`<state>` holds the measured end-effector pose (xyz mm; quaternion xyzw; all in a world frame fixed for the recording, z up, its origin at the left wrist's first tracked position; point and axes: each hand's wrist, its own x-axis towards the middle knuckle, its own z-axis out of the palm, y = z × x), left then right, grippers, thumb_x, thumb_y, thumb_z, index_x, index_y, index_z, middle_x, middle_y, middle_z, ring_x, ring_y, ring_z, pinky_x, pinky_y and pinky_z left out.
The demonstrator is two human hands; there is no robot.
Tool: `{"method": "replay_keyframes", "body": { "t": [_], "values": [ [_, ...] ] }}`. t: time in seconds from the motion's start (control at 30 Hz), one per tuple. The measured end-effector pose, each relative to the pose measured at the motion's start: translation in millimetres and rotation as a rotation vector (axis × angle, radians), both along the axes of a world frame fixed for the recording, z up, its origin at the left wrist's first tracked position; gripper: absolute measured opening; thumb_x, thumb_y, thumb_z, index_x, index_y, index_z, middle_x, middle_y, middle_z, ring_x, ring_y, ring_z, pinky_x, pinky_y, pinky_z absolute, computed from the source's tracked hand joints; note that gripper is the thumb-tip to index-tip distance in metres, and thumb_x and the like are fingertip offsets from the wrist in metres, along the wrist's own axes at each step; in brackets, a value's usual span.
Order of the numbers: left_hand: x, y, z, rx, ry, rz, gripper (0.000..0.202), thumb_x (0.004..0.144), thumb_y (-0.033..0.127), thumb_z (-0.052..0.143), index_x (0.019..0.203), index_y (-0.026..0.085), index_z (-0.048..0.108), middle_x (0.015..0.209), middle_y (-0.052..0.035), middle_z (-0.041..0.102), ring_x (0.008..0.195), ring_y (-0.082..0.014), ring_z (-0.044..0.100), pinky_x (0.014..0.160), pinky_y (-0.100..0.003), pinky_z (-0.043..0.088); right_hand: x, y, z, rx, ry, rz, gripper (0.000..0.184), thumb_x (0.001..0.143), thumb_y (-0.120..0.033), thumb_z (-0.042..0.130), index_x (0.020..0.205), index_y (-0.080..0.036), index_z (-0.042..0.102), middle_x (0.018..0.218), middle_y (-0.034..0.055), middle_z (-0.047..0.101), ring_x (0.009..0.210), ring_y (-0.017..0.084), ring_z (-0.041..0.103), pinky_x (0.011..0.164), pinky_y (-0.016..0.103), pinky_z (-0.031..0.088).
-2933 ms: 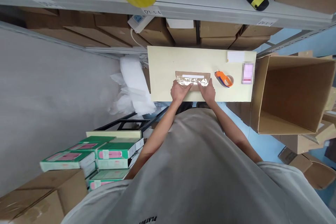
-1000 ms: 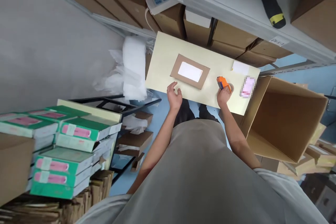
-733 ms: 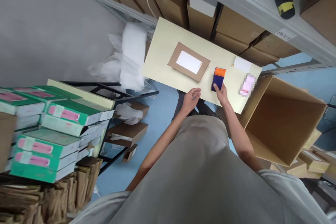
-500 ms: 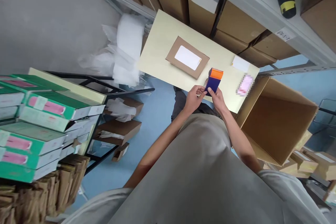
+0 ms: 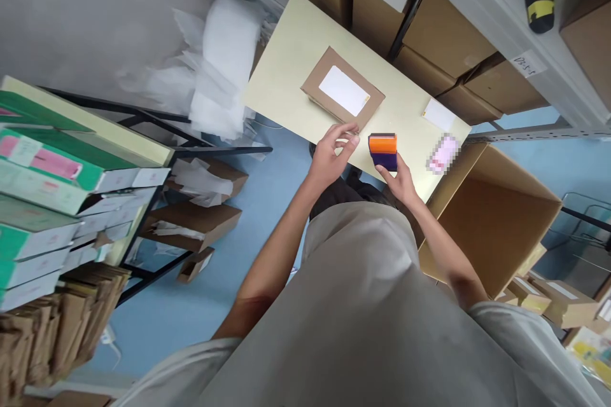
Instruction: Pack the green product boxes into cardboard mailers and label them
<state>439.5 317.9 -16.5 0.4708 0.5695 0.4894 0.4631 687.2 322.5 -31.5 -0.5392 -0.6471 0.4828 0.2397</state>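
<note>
Grey metal shelving (image 5: 499,25) borders the far side, brown boxes (image 5: 449,28) stowed beneath it. Cream worktop (image 5: 281,70) sits obliquely before the person. Open cardboard carton (image 5: 496,222) stands at the worktop's right end, its mouth facing the person. White wrapping roll (image 5: 224,63) noted beyond the left end. White-labelled brown parcel (image 5: 344,90) lies flat on the worktop, left of centre. Left hand (image 5: 329,152) is at the parcel's near edge, fingers curled; whether its grip holds anything, or touches the parcel, cannot be told. Right hand (image 5: 401,183) has its grip clamped on the purple lower part of the orange-and-purple tape dispenser (image 5: 383,147), located right of the parcel, apart from it, over the worktop's near side. White slip (image 5: 438,114) lies toward the far right corner, near a pixelated pink item (image 5: 442,154).
</note>
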Motion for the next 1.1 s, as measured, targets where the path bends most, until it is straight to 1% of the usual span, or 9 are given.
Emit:
{"method": "replay_keyframes", "body": {
  "t": [0.13,0.27,0.47,0.63,0.73,0.83,0.97,1.03,1.1],
  "values": [
    [-6.1,8.9,22.9,0.013,-0.022,-0.087,0.048,0.105,0.063,0.076,0.135,0.026,0.079,0.136,-0.0086,0.078,0.115,-0.0205,0.078,0.095,-0.031,0.066,15.7,5.6,10.1,0.181,-0.174,0.194,0.062,0.11,-0.075,0.063,0.147,-0.025,0.068,0.13,0.0169,0.08,0.122,0.04,0.074,0.113,0.064,0.061],
    [-6.2,8.8,34.4,-0.005,-0.038,-0.162,0.042,0.101,0.06,0.082,0.124,0.025,0.084,0.123,-0.0076,0.08,0.107,-0.0203,0.078,0.09,-0.032,0.067,28.1,11.9,17.0,0.338,-0.245,0.372,0.055,0.114,-0.065,0.059,0.149,-0.024,0.067,0.135,0.0191,0.078,0.132,0.043,0.07,0.119,0.068,0.056],
    [-7.8,4.3,34.7,0.047,0.038,-0.161,0.029,0.1,0.053,0.086,0.098,0.025,0.084,0.103,-0.0047,0.078,0.098,-0.0197,0.075,0.085,-0.032,0.065,38.2,18.0,16.6,0.403,-0.277,0.483,0.046,0.116,-0.06,0.056,0.139,-0.023,0.07,0.125,0.0176,0.078,0.125,0.042,0.072,0.117,0.069,0.054],
    [0.7,-9.3,25.9,0.191,0.156,-0.066,0.022,0.107,0.049,0.079,0.099,0.029,0.087,0.096,-0.0037,0.079,0.097,-0.0218,0.074,0.088,-0.038,0.063,39.5,14.1,13.1,0.37,-0.33,0.471,0.044,0.116,-0.062,0.056,0.131,-0.023,0.07,0.121,0.0174,0.08,0.121,0.041,0.074,0.11,0.063,0.061],
    [5.1,-20.6,12.3,0.241,0.188,-0.052,0.025,0.109,0.051,0.077,0.098,0.031,0.088,0.094,-0.0032,0.08,0.091,-0.0212,0.073,0.09,-0.04,0.063,50.3,5.1,5.1,0.315,-0.382,0.502,0.048,0.116,-0.068,0.052,0.121,-0.023,0.07,0.113,0.0172,0.08,0.113,0.04,0.076,0.102,0.06,0.064],
    [1.7,-31.0,-11.3,0.178,0.179,0.014,0.031,0.108,0.055,0.076,0.095,0.03,0.087,0.093,-0.0039,0.081,0.085,-0.0201,0.071,0.081,-0.037,0.061,73.1,-4.8,-6.6,0.251,-0.472,0.549,0.055,0.116,-0.073,0.046,0.116,-0.022,0.068,0.107,0.0176,0.08,0.105,0.039,0.077,0.096,0.058,0.066],
    [-10.9,-35.9,-58.7,0.025,0.108,0.133,0.026,0.102,0.051,0.084,0.092,0.027,0.087,0.093,-0.0045,0.081,0.081,-0.0189,0.067,0.076,-0.033,0.059,96.1,-8.9,-26.7,0.189,-0.607,0.558,0.06,0.115,-0.077,0.043,0.116,-0.022,0.066,0.104,0.0182,0.079,0.095,0.038,0.077,0.089,0.057,0.067],
    [-16.5,-32.4,-85.7,-0.068,0.057,0.163,0.019,0.098,0.043,0.086,0.092,0.025,0.086,0.094,-0.0038,0.081,0.078,-0.0172,0.065,0.077,-0.032,0.058,93.1,-5.7,-39.2,0.177,-0.666,0.537,0.06,0.114,-0.077,0.043,0.114,-0.021,0.066,0.102,0.0196,0.079,0.093,0.039,0.077,0.088,0.057,0.067],
    [-21.0,-25.7,-111.4,-0.142,0.006,0.191,0.012,0.095,0.035,0.087,0.093,0.024,0.086,0.097,-0.0036,0.081,0.076,-0.0155,0.064,0.076,-0.03,0.057,80.6,-0.2,-52.0,0.172,-0.729,0.505,0.058,0.115,-0.074,0.044,0.113,-0.021,0.066,0.099,0.0206,0.079,0.092,0.039,0.076,0.09,0.057,0.066]
  ]
}}
